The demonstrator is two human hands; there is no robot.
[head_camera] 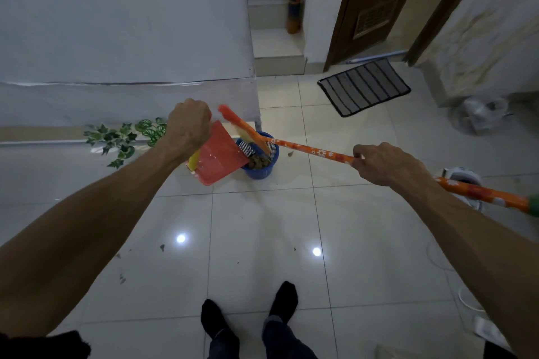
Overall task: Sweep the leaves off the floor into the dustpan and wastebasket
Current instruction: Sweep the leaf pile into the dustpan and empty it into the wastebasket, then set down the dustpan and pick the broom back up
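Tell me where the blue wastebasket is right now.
In the head view, the blue wastebasket stands on the tiled floor centre frame, just right of the tilted red dustpan, with the broom head over its rim.

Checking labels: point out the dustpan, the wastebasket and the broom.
dustpan (217, 159), head view, on its red pan face.
wastebasket (259, 172), head view, on its blue outer wall.
broom (306, 149), head view, on its flowered orange handle.

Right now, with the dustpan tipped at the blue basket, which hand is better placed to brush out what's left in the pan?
Right. The right hand grips the broom handle, and the broom head sits over the wastebasket beside the dustpan. The left hand holds the pan tilted.
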